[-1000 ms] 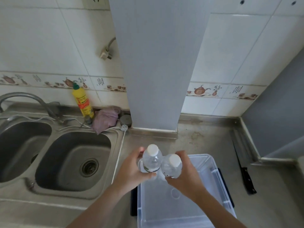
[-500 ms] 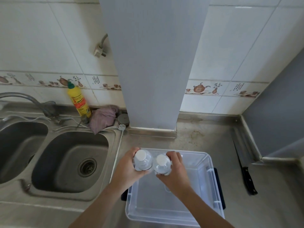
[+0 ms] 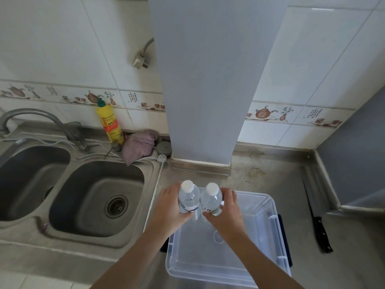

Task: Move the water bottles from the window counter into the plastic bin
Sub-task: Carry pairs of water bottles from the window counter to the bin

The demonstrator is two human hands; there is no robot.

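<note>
Two water bottles, the left bottle (image 3: 188, 198) and the right bottle (image 3: 210, 200), stand upright and touching each other at the far left corner of the plastic bin (image 3: 277, 232). We hold one in each hand. The left hand (image 3: 166, 207) wraps its fingers round the left bottle's body; the right hand (image 3: 229, 207) wraps round the right bottle's. Both white caps point up and away from us.

Against the view one second ago, the bottles sit lower relative to the bin rim. Then they were held above the rim; half a second ago they were at the near-left part of the opening; now their lower ends are down past the rim. We cannot tell whether their bases touch the bin floor, because the hands and the clear plastic hide the contact.

We judge the step in hand to be the placing of this pair. Neither grip has let go, so the step is not complete. The next move calls for setting the bases flat before release, since tall bottles tip easily.

The bin rests on a steel counter (image 3: 260, 170). A double sink (image 3: 98, 197) lies to its left, with a yellow detergent bottle (image 3: 109, 124) and a pink cloth (image 3: 139, 144) behind it. A black-handled knife (image 3: 319, 228) lies to the right of the bin, apart from it.
</note>
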